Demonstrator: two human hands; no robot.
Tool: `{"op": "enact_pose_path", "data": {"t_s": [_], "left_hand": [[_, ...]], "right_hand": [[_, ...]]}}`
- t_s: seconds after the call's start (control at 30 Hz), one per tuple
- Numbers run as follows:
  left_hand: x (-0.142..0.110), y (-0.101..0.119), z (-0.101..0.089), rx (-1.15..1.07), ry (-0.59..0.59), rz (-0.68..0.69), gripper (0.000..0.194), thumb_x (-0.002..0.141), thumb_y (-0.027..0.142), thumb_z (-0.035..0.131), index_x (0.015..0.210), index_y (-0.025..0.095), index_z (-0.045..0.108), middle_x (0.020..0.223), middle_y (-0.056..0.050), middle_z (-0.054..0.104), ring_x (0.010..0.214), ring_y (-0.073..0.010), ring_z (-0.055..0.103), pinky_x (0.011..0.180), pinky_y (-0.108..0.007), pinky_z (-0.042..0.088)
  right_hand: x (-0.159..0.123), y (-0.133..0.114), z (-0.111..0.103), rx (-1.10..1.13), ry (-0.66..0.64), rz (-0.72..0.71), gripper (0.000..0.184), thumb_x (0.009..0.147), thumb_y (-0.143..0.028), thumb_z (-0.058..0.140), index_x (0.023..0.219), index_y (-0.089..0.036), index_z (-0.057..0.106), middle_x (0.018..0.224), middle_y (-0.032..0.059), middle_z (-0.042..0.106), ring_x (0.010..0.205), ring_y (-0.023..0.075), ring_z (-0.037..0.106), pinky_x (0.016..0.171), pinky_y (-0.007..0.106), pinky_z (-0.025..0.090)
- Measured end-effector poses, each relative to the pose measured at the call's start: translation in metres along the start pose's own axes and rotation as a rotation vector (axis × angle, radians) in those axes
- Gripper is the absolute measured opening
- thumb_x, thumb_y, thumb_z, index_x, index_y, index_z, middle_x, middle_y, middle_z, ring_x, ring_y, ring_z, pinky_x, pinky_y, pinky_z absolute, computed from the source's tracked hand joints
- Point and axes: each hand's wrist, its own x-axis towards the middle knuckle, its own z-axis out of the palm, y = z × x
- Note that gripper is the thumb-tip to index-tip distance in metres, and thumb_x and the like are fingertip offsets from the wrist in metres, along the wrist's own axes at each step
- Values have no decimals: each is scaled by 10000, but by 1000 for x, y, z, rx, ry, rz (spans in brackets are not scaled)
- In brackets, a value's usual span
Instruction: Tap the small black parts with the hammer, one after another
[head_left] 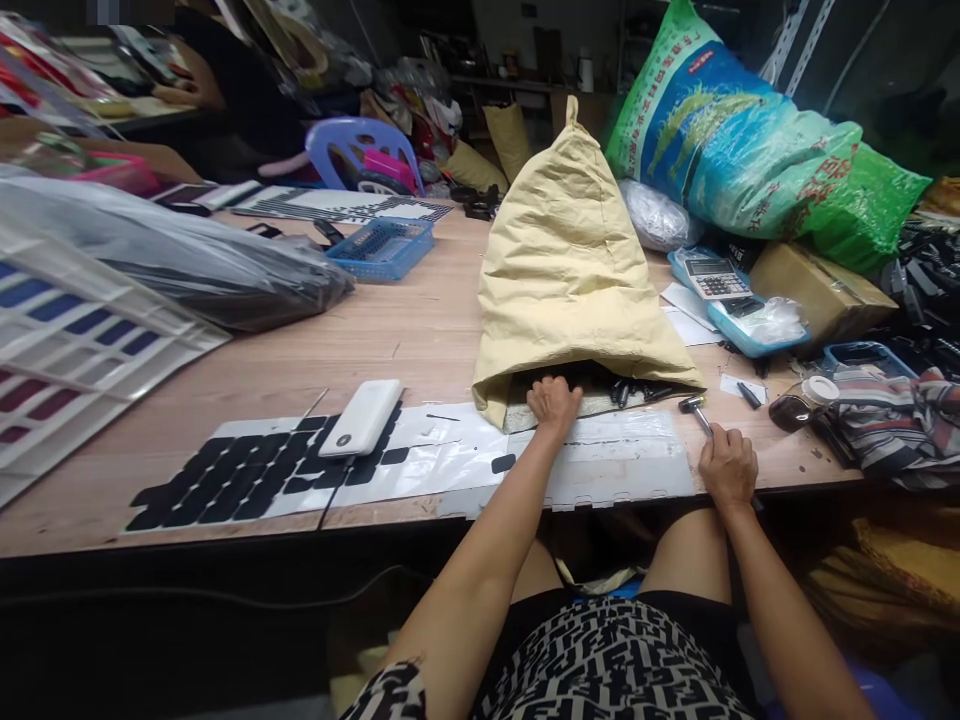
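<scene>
A cream cloth sack (570, 250) lies on the table in front of me with its mouth facing me. At that mouth is my left hand (553, 403), its fingers curled down against a grey pad (517, 415); what they hold, if anything, is hidden. Several small black pieces (621, 392) lie just inside the opening, to the right of this hand. My right hand (727, 465) is closed around the handle of a small hammer (702, 412) near the table's front edge, its metal head pointing away from me. Under both lies a white sheet (622, 470).
To the left, a white power bank (362, 418) rests on rows of black adhesive patches (225, 480). Farther off are a blue basket (386, 250) and a white crate (90, 340). At right stand a calculator (716, 280), a jar (795, 408) and a striped cloth (892, 420). A person (232, 80) sits back left.
</scene>
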Motion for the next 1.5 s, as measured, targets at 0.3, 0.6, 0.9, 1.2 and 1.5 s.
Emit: {"op": "enact_pose_path", "data": {"t_s": [0.3,0.6,0.9,1.2,1.5], "left_hand": [[-60,-48,1,-208,-57,377,135,869,334,700,886,206,739,950,-79,665,968,-266,588,872,-383,464],[-62,-51,9,-435,-146,449,165,828,312,799,974,243,768,968,-27,672,973,-230,577,924,-387,426],[-59,-50,6,-456,-208,374,154,810,323,813,953,270,791,973,-13,703,1010,-228,580,963,-387,414],[-59,-46,2,-428,-231,337,133,818,335,806,939,283,789,975,-13,684,1010,-225,563,939,-376,412],[-61,-45,0,-437,-220,340,132,820,326,796,940,273,791,977,-11,702,1027,-231,570,967,-389,405]], "right_hand": [[0,-3,-3,0,-19,21,309,960,-235,492,1188,-191,697,924,97,592,833,227,439,688,345,262],[5,6,0,203,-50,81,313,961,-281,492,1116,-163,737,924,104,632,848,228,508,750,335,370],[-17,-80,-47,892,-180,-49,337,1014,-368,461,1166,-206,715,1025,86,712,969,214,667,891,343,534],[-23,-120,-44,925,-254,-189,374,1024,-296,440,1316,-230,665,1028,86,700,971,213,674,892,349,560],[-18,-110,-50,937,-219,-140,372,1024,-289,442,1314,-220,664,1089,87,705,1037,210,670,942,350,545]]}}
